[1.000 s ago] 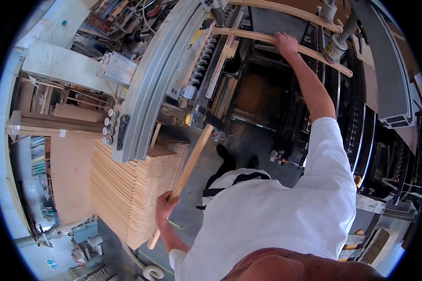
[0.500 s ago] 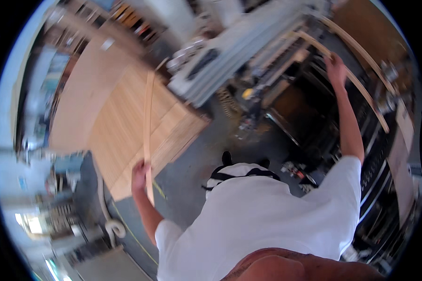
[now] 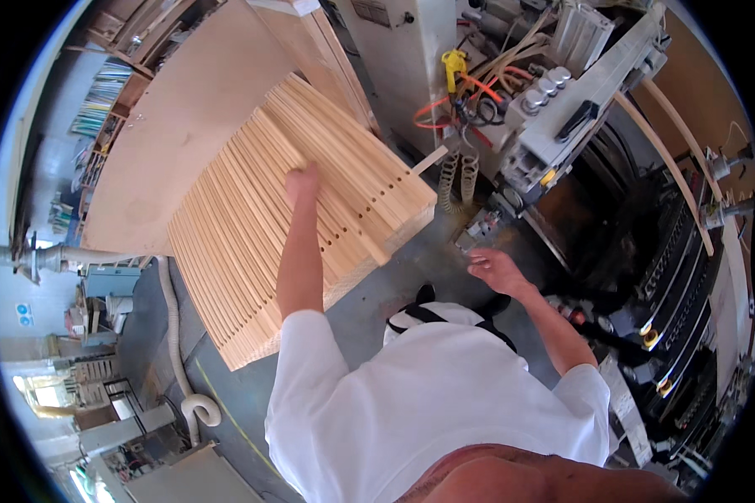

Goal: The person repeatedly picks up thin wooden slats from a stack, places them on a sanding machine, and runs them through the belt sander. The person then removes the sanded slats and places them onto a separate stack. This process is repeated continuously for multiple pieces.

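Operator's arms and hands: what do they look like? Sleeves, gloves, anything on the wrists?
Left hand and right hand: both ungloved. Loose, plain white short sleeves end near the elbows; forearms uncovered. No watch, cables or markings visible. Rings: too small to tell.

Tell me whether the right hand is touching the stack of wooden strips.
Apart. The head view plainly shows grey floor between the right hand and the stack of wooden strips.
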